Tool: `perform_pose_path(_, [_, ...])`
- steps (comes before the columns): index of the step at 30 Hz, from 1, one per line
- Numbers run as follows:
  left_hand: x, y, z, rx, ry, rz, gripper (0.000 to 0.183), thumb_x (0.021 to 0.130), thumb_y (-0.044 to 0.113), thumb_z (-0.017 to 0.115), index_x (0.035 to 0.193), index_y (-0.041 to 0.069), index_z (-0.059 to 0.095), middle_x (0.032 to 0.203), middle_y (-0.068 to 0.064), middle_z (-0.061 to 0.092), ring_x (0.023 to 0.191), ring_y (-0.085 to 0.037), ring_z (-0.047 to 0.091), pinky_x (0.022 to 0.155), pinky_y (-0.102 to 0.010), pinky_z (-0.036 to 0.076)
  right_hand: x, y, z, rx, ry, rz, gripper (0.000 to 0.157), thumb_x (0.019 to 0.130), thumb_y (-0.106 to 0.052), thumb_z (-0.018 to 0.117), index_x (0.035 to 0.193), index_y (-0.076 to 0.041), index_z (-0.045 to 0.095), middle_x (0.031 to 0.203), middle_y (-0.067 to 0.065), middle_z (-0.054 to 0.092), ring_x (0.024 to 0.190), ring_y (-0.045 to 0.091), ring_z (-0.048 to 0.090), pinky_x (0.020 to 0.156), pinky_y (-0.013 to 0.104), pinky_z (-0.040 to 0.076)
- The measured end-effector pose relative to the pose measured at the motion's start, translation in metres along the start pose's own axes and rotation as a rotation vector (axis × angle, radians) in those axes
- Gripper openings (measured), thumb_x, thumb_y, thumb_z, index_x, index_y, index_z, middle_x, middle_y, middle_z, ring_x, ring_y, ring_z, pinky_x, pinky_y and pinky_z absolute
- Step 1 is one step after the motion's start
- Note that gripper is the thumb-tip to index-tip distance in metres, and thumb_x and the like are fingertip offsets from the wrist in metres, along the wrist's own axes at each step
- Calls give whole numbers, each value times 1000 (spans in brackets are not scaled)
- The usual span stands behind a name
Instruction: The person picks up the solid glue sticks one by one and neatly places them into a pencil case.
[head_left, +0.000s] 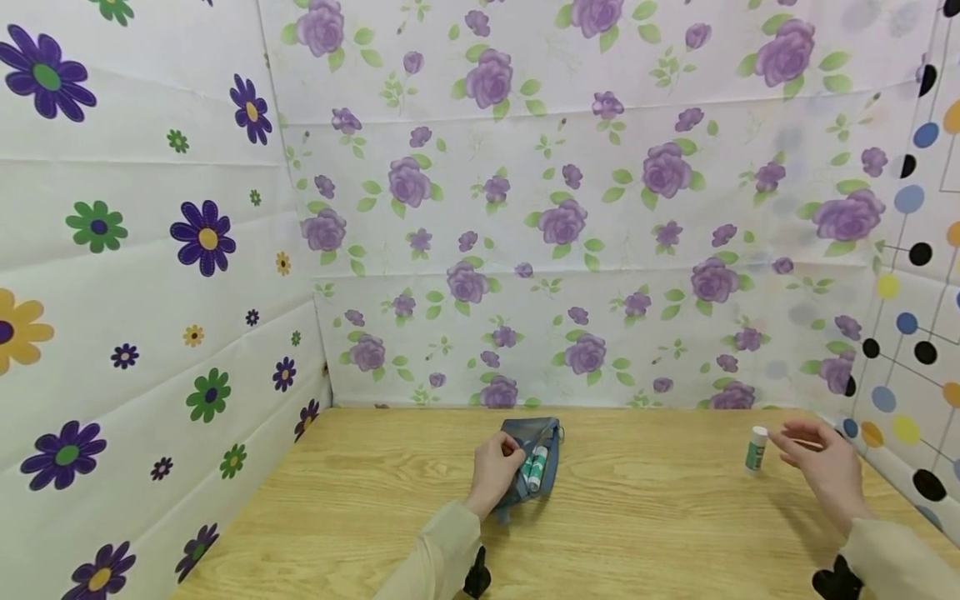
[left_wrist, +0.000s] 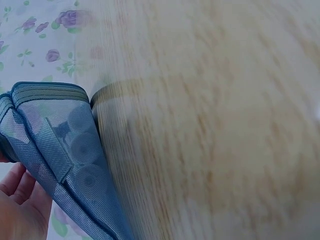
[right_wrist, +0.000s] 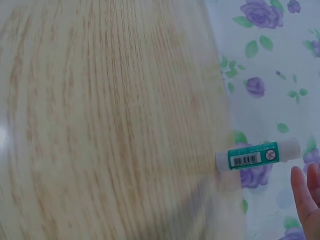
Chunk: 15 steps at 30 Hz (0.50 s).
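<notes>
My left hand (head_left: 497, 467) grips the left edge of a blue mesh pouch (head_left: 553, 471) and holds its mouth apart. White and green glue sticks (head_left: 537, 468) lie inside; in the left wrist view their round ends show dimly through the mesh pouch (left_wrist: 75, 165), where the left hand (left_wrist: 25, 210) is partly hidden behind it. Far to the right, a single glue stick (head_left: 756, 450) stands upright on the table, its white cap on top. Beside that cap is my right hand (head_left: 825, 467), its fingers extended. In the right wrist view a small gap separates the fingertips (right_wrist: 297, 175) from the glue stick (right_wrist: 253, 156).
The wood-grain table (head_left: 645, 508) spans between both hands. A rose-patterned sheet (head_left: 562, 225) hangs along its back edge. A daisy-patterned sheet (head_left: 150, 292) closes the left side, and a dotted sheet (head_left: 907, 358) stands close to the right hand.
</notes>
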<state>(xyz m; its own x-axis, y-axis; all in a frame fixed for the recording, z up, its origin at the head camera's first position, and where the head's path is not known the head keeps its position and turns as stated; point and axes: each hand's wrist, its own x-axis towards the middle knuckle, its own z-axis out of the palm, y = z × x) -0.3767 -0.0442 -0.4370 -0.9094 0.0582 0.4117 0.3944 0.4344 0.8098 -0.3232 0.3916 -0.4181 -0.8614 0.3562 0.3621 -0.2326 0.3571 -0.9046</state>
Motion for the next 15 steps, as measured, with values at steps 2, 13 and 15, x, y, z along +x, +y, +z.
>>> perform_pose_path(2, [0, 0, 0, 4, 1, 0, 6, 81, 3, 59, 76, 5, 56, 64, 0, 50, 54, -11, 43, 50, -26, 38, -1, 3, 0, -2, -7, 3, 27, 82, -23, 67, 100, -8, 53, 85, -16, 53, 71, -4, 54, 60, 21, 48])
perform_pose_path(13, [0, 1, 0, 23, 4, -4, 6, 80, 4, 60, 76, 5, 55, 64, 1, 48, 54, -11, 42, 51, -27, 37, 29, 76, -3, 38, 8, 45, 47, 79, -32, 69, 118, -15, 50, 102, -13, 50, 78, -6, 52, 61, 20, 47])
perform_pose_path(15, [0, 2, 0, 20, 4, -6, 7, 81, 4, 60, 76, 5, 55, 64, 0, 48, 55, -11, 42, 51, -27, 37, 38, 94, -3, 49, 13, 29, 46, 78, -31, 70, 118, -17, 50, 103, -13, 49, 78, -6, 52, 60, 19, 47])
